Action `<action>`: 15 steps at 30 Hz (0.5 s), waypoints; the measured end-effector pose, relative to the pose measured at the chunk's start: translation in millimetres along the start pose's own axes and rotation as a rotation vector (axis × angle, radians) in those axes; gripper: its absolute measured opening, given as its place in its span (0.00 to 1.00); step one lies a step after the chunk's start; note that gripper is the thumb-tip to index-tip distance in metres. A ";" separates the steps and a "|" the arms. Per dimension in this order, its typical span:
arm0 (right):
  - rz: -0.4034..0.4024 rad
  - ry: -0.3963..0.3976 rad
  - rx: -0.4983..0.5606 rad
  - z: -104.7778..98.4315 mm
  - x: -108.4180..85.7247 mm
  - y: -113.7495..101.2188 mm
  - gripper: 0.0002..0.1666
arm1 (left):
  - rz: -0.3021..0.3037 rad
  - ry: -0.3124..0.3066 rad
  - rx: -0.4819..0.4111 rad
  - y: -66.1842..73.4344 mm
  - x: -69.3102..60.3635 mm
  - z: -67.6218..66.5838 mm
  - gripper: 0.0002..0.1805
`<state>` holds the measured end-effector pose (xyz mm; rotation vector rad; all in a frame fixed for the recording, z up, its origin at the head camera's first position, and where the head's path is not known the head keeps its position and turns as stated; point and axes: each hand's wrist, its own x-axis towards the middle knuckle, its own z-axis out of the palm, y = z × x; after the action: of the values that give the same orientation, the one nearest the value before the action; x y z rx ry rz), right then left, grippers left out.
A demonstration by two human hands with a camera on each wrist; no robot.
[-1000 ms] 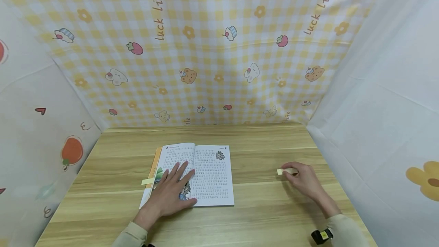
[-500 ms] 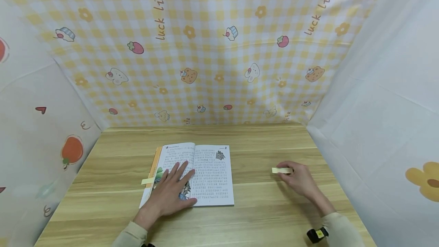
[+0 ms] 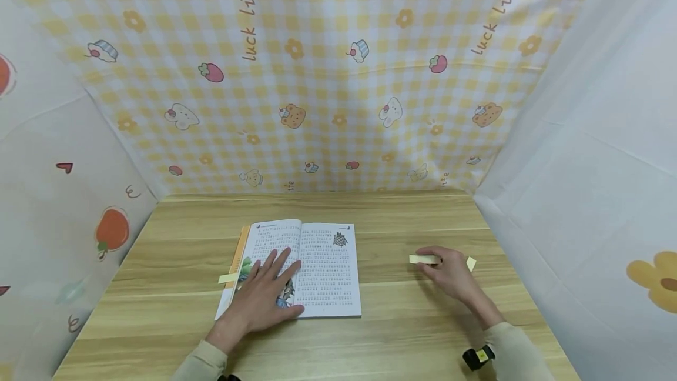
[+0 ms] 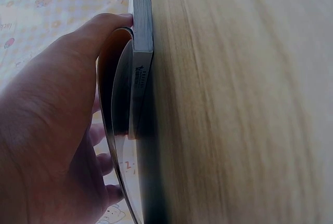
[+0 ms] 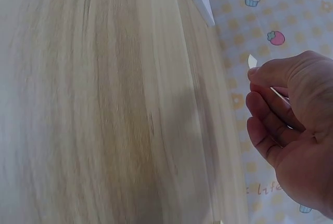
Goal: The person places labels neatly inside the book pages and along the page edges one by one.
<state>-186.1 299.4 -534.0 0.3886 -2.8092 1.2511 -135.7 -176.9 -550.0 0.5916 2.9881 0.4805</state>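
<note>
An open book (image 3: 328, 275) lies on the table, with printed text and coloured pictures on its pages. My left hand (image 3: 260, 303) rests on the left page with fingers spread; in the left wrist view its thumb (image 4: 106, 24) lies over the page near the book's lower edge. A pale yellow paper strip (image 3: 228, 278) sticks out past the book's left edge. To the right of the book, my right hand (image 3: 451, 272) pinches another pale yellow paper strip (image 3: 421, 259) between thumb and fingers. The strip's tip (image 5: 252, 60) shows beyond the thumb in the right wrist view.
Another pale yellow strip (image 3: 471, 264) lies on the wooden table (image 3: 386, 334), just right of my right hand. A checked cloth (image 3: 317, 87) hangs behind the table, and white cloths (image 3: 592, 193) stand at both sides.
My right hand has moved left toward the book with its paper strip. A strip on the table to its right has come into view. My left hand stays on the page.
</note>
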 end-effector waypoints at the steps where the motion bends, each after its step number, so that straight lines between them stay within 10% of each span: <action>1: -0.005 0.005 -0.008 1.5 1.0 -1.0 0.17 | 0.000 0.001 0.000 0.0 0.0 0.1 0.54; 15: -0.140 0.058 -0.072 20.6 16.3 -10.6 0.14 | 0.001 0.000 -0.008 -0.8 0.0 1.3 0.54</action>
<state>-197.9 274.0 -538.0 0.5253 -2.7166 1.1114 -135.8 -177.3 -551.5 0.5922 2.9844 0.4923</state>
